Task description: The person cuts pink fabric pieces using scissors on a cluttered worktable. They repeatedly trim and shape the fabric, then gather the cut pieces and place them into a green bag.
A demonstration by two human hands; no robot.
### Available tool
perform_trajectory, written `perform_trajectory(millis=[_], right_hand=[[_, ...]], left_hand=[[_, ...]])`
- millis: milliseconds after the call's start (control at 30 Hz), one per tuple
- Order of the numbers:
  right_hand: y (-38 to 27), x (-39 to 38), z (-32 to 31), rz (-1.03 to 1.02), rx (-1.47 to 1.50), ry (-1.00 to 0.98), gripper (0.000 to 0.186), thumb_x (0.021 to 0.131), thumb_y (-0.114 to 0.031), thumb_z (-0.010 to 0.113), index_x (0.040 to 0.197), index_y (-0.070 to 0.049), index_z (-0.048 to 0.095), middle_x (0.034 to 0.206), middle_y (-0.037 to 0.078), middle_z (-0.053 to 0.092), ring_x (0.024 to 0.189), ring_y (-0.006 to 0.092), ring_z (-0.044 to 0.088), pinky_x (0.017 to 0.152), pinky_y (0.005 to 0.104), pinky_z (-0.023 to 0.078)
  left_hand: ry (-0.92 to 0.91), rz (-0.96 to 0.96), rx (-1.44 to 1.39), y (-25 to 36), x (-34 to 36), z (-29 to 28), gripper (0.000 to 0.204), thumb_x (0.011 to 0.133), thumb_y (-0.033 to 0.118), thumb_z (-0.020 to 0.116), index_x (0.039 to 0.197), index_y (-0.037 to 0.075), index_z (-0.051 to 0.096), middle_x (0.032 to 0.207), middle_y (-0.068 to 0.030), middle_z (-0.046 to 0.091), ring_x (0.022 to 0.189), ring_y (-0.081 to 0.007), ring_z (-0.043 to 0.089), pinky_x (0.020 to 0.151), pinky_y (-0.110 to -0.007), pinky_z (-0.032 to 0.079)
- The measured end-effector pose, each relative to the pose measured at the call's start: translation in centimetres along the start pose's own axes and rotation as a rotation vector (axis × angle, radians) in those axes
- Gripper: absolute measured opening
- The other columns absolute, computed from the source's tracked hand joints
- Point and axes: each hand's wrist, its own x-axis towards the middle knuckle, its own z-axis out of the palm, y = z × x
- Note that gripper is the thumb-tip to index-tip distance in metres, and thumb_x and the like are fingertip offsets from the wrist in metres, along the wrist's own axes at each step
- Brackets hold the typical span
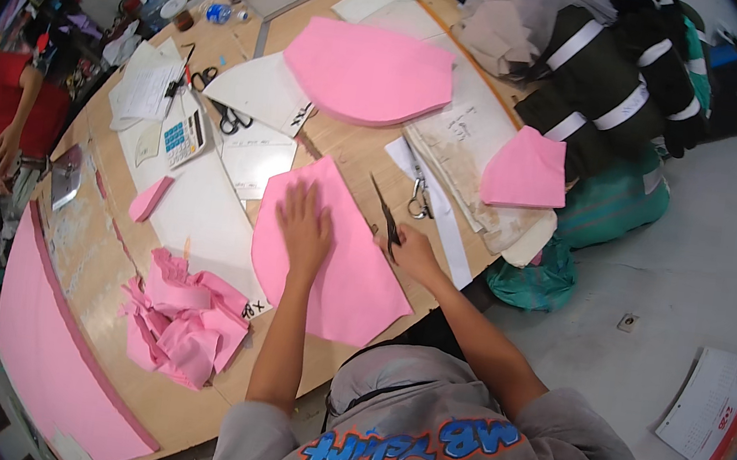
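1. Workroom: light-brown wooden table (89,260) w/ flat white card pattern pieces (203,228) & other pink cloth spread abt.
2. Main item: bright-pink, flat, curve-sided fabric panel (349,274), at near side of table in front of person, partly over the card. No. of layers: can't tell.
3. L hand (304,227): open, palm down, fingers slightly apart, flat on upper part of panel.
4. R hand (411,255): closed round handles of dark metal scissors (388,217), just beside panel's R edge; blades point away from body. Blade gap & contact w/ cloth: can't tell.
5. Handling (est.): light, soft, floppy; cf. crumpled pink fabric heap (188,314) to L, all folds. Not fragile, but prob. creases, & layers, if >1, may slip over each other.
6. Hold (est.): broad flat palm mid-panel best for steadying; for lifting, both hands at opp. edges, pinching full thickness. One-corner pinch would likely let it sag.
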Motion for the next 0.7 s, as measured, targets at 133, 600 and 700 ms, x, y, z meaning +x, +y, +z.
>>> perform_trajectory(millis=[133,600,700], right_hand=[[3.4,-6.3,-2.3,0.029,-0.062,-0.014,0.062,0.098,-0.056,0.094,0.093,-0.002,0.063,0.077,0.009,0.060,0.073,0.0211,0.056,0.069,0.0407,0.048],[8.5,-11.6,0.6,-0.046,-0.059,-0.023,0.060,0.096,-0.051,0.095,0.107,0.001,0.067,0.090,0.017,0.073,0.084,0.0317,0.071,0.080,0.0464,0.055],[8.6,-11.8,0.7,-0.063,-0.040,-0.036,0.059,0.097,-0.050,0.095,0.107,0.001,0.067,0.092,0.017,0.073,0.086,0.0300,0.070,0.081,0.0455,0.055]], left_hand=[[0.128,-0.193,-0.102,-0.1,-9.7,-3.3,0.063,0.111,0.022,0.070,0.169,0.003,0.054,0.180,-0.0239,0.046,0.173,-0.0481,0.031,0.143,-0.064,0.017],[0.188,-1.110,-1.370,5.2,-24.3,-2.3,0.085,0.109,0.031,0.087,0.172,-0.004,0.041,0.153,-0.0127,0.067,0.135,-0.0260,0.068,0.118,-0.040,0.053],[0.224,-1.044,-1.466,5.1,-23.1,-2.4,0.076,0.109,0.031,0.088,0.166,-0.003,0.051,0.154,-0.0131,0.069,0.138,-0.0254,0.067,0.118,-0.040,0.053]])
